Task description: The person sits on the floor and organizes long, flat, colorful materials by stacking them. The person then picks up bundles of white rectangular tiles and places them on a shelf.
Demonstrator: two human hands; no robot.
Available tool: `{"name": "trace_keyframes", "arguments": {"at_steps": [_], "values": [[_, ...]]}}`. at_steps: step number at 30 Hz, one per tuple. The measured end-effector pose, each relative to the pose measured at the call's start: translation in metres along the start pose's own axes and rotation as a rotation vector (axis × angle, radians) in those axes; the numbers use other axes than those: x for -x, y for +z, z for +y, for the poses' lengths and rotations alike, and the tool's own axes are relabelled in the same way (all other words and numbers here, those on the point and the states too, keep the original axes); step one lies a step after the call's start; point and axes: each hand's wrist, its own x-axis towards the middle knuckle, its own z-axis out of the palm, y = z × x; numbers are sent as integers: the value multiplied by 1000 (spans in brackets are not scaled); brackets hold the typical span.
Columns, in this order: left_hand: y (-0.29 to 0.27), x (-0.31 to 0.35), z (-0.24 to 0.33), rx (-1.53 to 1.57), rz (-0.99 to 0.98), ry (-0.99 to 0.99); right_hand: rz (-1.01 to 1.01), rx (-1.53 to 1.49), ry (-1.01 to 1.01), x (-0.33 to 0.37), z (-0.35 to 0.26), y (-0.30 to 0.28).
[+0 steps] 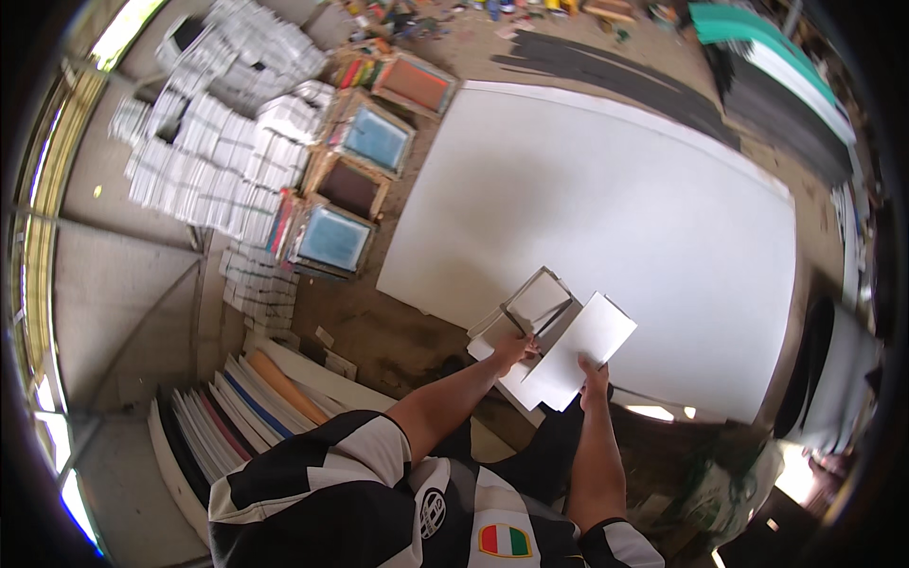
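My right hand (594,371) grips the lower edge of a white rectangular board (592,343), thumb on its face; whether it is one piece or a thin stack I cannot tell. Just left of it, my left hand (516,351) is closed at a whitish bundle (542,295) with dark bands across it. A dark strip passes by those fingers, but what they pinch is too small to make out. The white board partly covers the bundle. Both lie over the near edge of a large white sheet (606,208).
Banded white stacks (204,151) stand at the left, beside wooden frames with blue (331,239) and red panels. Dark strips (606,71) lie beyond the large sheet, with green, white and black sheets (776,85) at far right. Upright coloured sheets (237,402) lean at near left.
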Motion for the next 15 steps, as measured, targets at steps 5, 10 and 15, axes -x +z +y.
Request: {"name": "trace_keyframes", "arguments": {"at_steps": [5,10,15], "values": [[-148,63,47,149,86,55,-183,59,-69,32,-7,167],[-304,116,62,320,231,115,-394,220,-114,84,3,348],[-442,173,60,509,402,213,-559,492,-120,111,44,500]]}}
